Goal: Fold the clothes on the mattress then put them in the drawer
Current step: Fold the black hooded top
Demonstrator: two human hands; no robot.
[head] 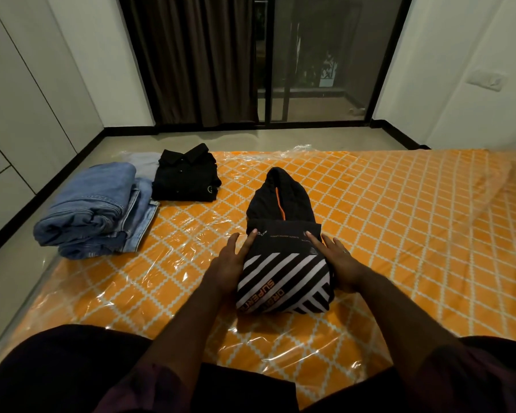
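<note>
A black hoodie point(283, 251) with white diagonal stripes and orange lettering lies folded into a bundle in the middle of the orange patterned mattress point(399, 234), its hood stretched out away from me. My left hand point(233, 263) rests with straight fingers against the bundle's left side. My right hand point(337, 260) presses flat against its right side. Folded blue jeans point(96, 210) are stacked at the mattress's left edge. A folded black collared shirt point(185, 177) lies behind them.
The mattress is wrapped in clear plastic film and sits on a grey floor point(12, 278). White cupboard doors point(18, 99) line the left wall. A dark curtain point(197, 61) and a sliding glass door point(319, 61) stand ahead.
</note>
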